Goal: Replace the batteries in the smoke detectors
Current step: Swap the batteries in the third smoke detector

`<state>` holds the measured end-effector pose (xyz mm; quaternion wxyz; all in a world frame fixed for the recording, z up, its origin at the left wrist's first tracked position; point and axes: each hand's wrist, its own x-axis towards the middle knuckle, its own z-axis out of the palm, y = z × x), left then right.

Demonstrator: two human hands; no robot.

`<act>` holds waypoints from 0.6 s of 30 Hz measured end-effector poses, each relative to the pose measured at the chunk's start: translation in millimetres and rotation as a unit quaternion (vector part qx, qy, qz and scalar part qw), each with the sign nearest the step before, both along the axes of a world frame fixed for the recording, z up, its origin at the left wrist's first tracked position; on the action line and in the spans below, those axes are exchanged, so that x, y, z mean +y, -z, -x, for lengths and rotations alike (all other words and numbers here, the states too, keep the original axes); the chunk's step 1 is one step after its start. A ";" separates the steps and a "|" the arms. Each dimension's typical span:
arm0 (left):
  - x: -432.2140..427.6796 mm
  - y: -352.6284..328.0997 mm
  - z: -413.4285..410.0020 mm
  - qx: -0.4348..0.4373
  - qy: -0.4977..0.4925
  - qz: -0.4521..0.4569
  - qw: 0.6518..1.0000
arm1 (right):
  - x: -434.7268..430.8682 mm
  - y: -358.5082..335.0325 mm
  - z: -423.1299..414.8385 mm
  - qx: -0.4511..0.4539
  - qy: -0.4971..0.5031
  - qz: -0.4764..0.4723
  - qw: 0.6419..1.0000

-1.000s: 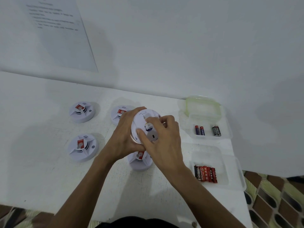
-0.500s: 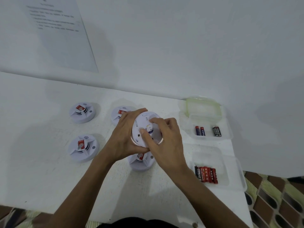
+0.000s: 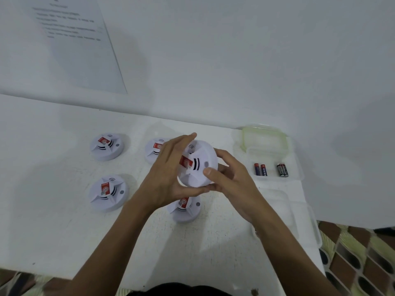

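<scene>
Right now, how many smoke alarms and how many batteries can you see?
Smoke detectors: 5, one held, four on the table
Batteries in the far tray: 3
Total: 8

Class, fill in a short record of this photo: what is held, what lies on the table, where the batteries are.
Held: round white plastic smoke detector, front up, in the grip of left hand and right hand
On white table: four more matching detectors, front up
Far clear tray: three loose batteries
Near clear tray: contents hidden by the right arm
Wall: printed sheet, text unreadable
</scene>
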<state>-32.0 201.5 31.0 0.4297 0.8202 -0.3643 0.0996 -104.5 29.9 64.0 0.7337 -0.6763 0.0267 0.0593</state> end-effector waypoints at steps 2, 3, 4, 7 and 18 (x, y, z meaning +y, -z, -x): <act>-0.3 0.7 0.9 0.064 0.027 0.020 0.997 | -4.1 1.0 1.1 0.004 0.007 -0.047 0.999; 0.3 0.9 0.7 0.084 0.031 0.023 0.996 | -5.6 2.9 1.8 0.006 0.010 -0.064 0.998; 1.7 1.8 0.0 0.094 0.033 0.016 0.995 | -6.6 4.7 2.6 0.009 0.013 -0.075 0.997; 6.7 1.5 -0.5 0.140 0.055 0.002 0.989 | -7.7 8.6 6.6 0.008 0.004 -0.061 0.998; 5.5 4.6 6.4 0.137 0.055 -0.015 0.989 | -6.2 14.7 12.5 -0.017 0.022 0.084 0.996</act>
